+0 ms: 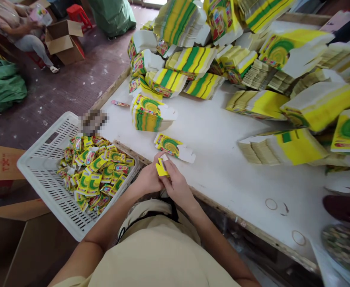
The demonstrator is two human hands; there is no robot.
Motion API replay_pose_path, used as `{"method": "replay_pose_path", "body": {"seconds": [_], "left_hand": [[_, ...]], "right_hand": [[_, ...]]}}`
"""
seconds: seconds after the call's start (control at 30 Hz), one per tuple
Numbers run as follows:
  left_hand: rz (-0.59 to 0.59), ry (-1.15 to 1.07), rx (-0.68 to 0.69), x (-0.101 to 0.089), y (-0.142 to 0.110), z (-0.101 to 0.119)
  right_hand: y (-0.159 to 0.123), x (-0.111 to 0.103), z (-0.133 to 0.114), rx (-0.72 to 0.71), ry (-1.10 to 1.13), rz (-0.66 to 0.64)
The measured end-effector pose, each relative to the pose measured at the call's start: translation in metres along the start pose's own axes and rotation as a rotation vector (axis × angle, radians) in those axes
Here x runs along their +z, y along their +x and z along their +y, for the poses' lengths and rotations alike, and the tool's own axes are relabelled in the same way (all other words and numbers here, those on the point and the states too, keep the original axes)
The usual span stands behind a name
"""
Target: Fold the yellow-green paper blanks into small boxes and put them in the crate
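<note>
Close to my body at the table's near edge, both hands hold one small yellow carton between them. My left hand grips it from the left, its fingers partly hidden behind the carton. My right hand closes on its right side, with the thumb near the lower edge. Just beyond my fingers a flattened yellow-and-green carton lies on the white table. Behind that stands a stack of flat cartons. At my left, a white plastic basket holds many small folded cartons.
Bundles of flat cartons are heaped across the table's far side and right. Rubber bands lie at the right. Open cardboard boxes stand at lower left. Across the floor a person sits by an open box and green sacks.
</note>
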State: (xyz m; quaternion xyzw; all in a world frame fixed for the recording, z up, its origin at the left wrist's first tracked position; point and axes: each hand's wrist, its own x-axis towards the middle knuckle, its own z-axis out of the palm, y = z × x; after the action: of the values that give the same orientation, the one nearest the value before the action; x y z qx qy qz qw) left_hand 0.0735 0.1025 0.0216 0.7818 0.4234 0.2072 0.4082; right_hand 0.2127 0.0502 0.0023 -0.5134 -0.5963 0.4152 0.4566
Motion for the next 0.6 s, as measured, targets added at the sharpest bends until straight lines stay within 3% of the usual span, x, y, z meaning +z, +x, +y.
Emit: {"method": "replay_pose_path", "body": {"seconds": [0.1, 0.2, 0.27, 0.4, 0.6], "left_hand": [[0.161, 0.012, -0.042, 0.000, 0.002, 0.000], [0.385, -0.029, -0.229, -0.006, -0.002, 0.001], [0.386, -0.231, -0.358, -0.011, -0.005, 0.000], [0.382, -0.728, -0.445, -0.015, -0.009, -0.002], [0.527, -0.838, -0.440, -0.013, -0.005, 0.000]], "right_hand": [[0.004, -0.003, 0.002, -0.088, -0.067, 0.071], [0.010, -0.011, 0.009, -0.098, -0.057, 0.247], [0.013, -0.017, 0.014, -0.096, -0.076, 0.281], [0.013, -0.023, 0.018, -0.156, -0.183, 0.150], [0.012, -0.036, 0.014, -0.233, -0.209, -0.002]]}}
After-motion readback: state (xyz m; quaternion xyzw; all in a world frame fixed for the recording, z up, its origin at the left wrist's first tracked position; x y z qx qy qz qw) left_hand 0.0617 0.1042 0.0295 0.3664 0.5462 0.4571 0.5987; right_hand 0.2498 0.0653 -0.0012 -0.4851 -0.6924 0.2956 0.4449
